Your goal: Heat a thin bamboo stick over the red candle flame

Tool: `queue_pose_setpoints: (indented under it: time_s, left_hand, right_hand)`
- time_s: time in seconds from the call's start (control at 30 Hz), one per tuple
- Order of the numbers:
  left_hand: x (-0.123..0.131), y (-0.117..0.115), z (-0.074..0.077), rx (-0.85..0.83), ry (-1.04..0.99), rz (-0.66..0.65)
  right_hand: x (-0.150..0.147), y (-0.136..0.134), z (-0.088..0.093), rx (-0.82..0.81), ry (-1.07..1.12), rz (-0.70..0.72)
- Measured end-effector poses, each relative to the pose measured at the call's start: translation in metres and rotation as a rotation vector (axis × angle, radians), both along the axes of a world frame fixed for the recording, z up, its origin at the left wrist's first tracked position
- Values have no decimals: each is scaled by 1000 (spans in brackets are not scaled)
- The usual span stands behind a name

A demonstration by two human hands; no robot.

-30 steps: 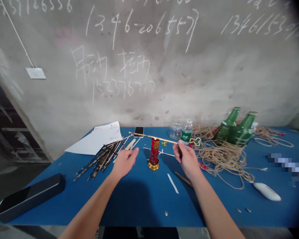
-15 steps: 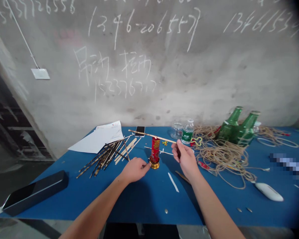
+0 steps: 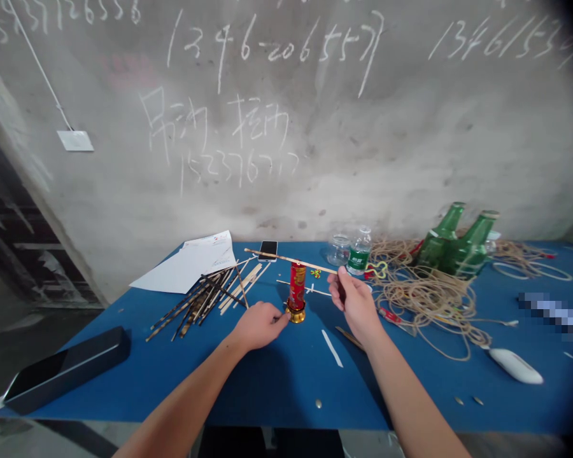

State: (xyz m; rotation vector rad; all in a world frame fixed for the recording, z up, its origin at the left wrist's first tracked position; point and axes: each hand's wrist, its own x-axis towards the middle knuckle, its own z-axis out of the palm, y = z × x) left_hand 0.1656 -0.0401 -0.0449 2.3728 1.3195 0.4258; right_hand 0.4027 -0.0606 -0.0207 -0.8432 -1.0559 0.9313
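Head view: the right hand (image 3: 357, 306) pinches the end of a thin wooden stick (image 3: 277, 257) lying across a shiny red cylinder (image 3: 297, 286); the loosely curled, empty left hand (image 3: 259, 324) sits just beside its gold base (image 3: 296, 314), mid-way along the blue table (image 3: 267, 381).

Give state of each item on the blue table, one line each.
Right hand: pinching the end of the thin wooden stick
Thin wooden stick: raised, seems to rest across the red cylinder's top
Left hand: empty, fingertips at the gold base
Red cylinder: upright on its gold base
Green glass bottles: two, tilted
Plastic water bottle: upright, capped
Glass jar: upright
Twine: loose, tangled
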Motion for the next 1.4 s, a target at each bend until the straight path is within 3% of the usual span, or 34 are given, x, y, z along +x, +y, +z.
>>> queue_pose_setpoints:
  time_s: [0.8,1.17,1.4]
  left_hand:
    - [0,1,-2,11,8,-8]
    - [1,-3,5,-12,20,-4]
    - [-2,0,-1,-16,-13,-39]
  right_hand:
    - [-1,-2,2,-3,-15,27]
    - [-2,-4,4,-9,-33,35]
    - [-2,-4,3,-12,-30,39]
